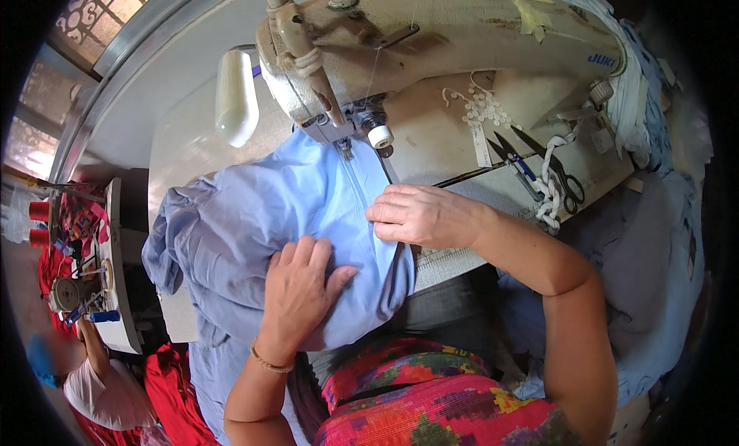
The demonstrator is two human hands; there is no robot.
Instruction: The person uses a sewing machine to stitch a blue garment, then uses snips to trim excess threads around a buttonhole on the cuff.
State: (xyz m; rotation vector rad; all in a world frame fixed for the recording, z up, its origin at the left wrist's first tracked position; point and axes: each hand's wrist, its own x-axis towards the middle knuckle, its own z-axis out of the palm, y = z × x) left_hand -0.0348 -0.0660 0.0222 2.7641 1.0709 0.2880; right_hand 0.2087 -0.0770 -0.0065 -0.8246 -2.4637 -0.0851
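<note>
Barred windows (81, 18) let the light in, far left of the sewing machine (446, 38), and beneath that machine a pale surface (181, 157) spreads out. And it's all about the light blue cloth (254, 192)! One edge lies right at the machine's presser foot (346, 148), the rest bunching in soft folds to the machine's front and left, spilling over the near edge.

Look at the left hand (296, 288), in front of the machine: it lies on the cloth, grip spread, thumb out to the side, with a beaded bracelet (271, 361) at the wrist. And the right hand (423, 215), closer to the machine's needle end, has its fingers together at the cloth's right edge; the thumb is hidden, so whether that grip pinches the fabric, I cannot tell.

Over on the machine's right front, black scissors (568, 180) lie beside a white braided cord (551, 172), with small white discs (483, 107) scattered just before the machine's arm. A white lamp-like cylinder (237, 99) hangs left of its head. Well off to the machine's left, a co-worker (112, 396) in a white top sits near red thread cones (40, 211).
</note>
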